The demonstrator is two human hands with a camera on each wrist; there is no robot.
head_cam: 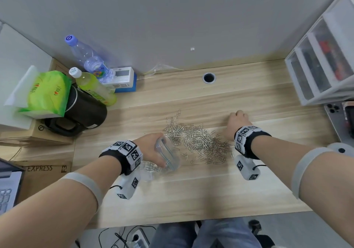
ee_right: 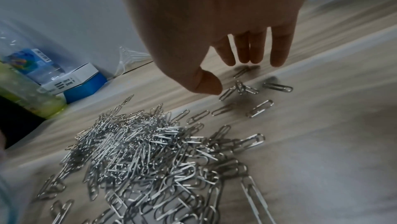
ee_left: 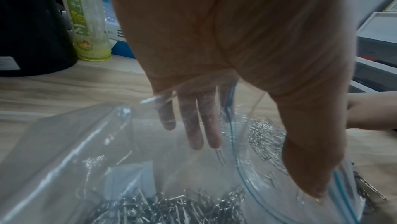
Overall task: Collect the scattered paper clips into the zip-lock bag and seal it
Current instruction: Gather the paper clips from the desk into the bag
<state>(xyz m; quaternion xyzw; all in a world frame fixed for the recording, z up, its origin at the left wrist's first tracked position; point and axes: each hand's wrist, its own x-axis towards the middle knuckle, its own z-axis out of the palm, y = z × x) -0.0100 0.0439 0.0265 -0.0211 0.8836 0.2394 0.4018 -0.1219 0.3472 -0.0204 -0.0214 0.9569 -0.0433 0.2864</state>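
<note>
On the counter (head_cam: 210, 190), a loose heap of silver paper clips (head_cam: 199, 142) lies between the two hands, thinning to a few strays at its edges. The left hand (head_cam: 151, 148) grips the mouth of the clear zip-lock bag (head_cam: 168, 159), thumb on the near lip by the blue seal line and fingers (ee_left: 193, 125) showing through the plastic on the far side, holding it open toward the heap. Some clips already sit in the bag's lower part, close to the left wrist. The right hand (head_cam: 236, 125) is at the heap's far right edge, palm down, fingers (ee_right: 253, 49) straight and close together, thumb apart, holding nothing; the fingertips are just above a few scattered clips. At the back left stand a black kettle (head_cam: 84, 111), two bottles (head_cam: 92, 71) and a small blue-and-white box (head_cam: 124, 81).
</note>
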